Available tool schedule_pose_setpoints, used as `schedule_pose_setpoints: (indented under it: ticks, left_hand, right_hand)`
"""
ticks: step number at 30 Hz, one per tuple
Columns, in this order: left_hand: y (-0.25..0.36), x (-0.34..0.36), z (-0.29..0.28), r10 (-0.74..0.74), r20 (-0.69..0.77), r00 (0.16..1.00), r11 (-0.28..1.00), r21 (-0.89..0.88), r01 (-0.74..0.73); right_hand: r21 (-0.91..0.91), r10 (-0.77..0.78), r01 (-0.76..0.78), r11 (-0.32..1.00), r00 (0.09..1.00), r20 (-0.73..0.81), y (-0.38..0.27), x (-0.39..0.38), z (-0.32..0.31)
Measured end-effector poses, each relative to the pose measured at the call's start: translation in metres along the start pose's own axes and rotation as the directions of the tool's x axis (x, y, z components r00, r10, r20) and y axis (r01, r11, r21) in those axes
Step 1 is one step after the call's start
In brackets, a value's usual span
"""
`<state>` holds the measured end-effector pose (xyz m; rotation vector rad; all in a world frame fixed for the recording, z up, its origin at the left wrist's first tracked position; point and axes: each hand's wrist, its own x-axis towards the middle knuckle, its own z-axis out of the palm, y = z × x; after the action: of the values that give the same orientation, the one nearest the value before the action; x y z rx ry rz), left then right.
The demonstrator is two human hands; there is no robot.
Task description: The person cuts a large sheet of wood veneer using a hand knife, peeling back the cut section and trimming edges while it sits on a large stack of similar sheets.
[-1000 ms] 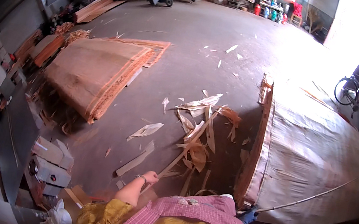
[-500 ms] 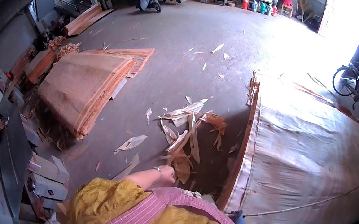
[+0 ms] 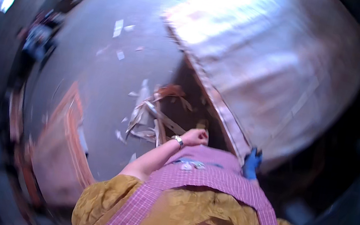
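Note:
My left hand (image 3: 196, 137), bare and with a watch at its wrist, is held in front of my pink checked apron (image 3: 210, 159). Its fingers are curled in, and nothing shows between them. A blue glove covers my right hand (image 3: 252, 165), which is closed at the near edge of a large stack of pale wood veneer sheets (image 3: 260, 40). From that hand a long thin stick (image 3: 297, 107), smeared by motion, reaches out over the top sheet. Torn veneer strips (image 3: 142, 110) lie on the floor beyond my left hand.
Another stack of reddish veneer sheets (image 3: 59, 154) stands to the left. Small veneer scraps (image 3: 120, 55) are scattered over the grey floor (image 3: 84, 57). A blurred scooter (image 3: 39, 37) stands near the far left wall.
The view has swung round to the right, so the pale stack and floor scraps appear turned and nearer the middle. My left hand now lies closer to the stack. The stick remains in my right hand.

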<state>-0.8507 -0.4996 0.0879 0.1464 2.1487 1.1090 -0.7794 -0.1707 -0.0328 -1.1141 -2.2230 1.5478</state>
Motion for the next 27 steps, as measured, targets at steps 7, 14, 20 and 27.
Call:
schedule_pose_setpoints:
  ticks: [7, 14, 20, 27]
  left_hand:
    - [0.083, 0.076, 0.008, 0.046, 0.551, 0.833, 0.969, -0.229, 0.097]
    - [0.07, 0.101, 0.017, -0.322, 0.423, 0.847, 0.881, -0.195, 0.432]
    - [0.025, 0.117, 0.009, -0.46, 0.316, 0.83, 0.825, -0.192, 0.531]
    - [0.008, 0.128, 0.014, -0.587, 0.179, 0.79, 0.799, -0.032, 0.601]
  right_hand:
    - [-0.049, 0.041, -0.038, 0.998, 0.997, 0.059, -0.118, -0.063, 0.029]
    - [-0.067, 0.083, -0.076, 0.995, 0.99, 0.113, -0.036, -0.059, 0.034]
    - [-0.489, 0.359, -0.329, 0.808, 0.933, -0.036, 0.1, 0.025, -0.029]
    - [-0.409, 0.401, -0.558, 0.722, 0.819, -0.41, 0.211, 0.131, -0.102]
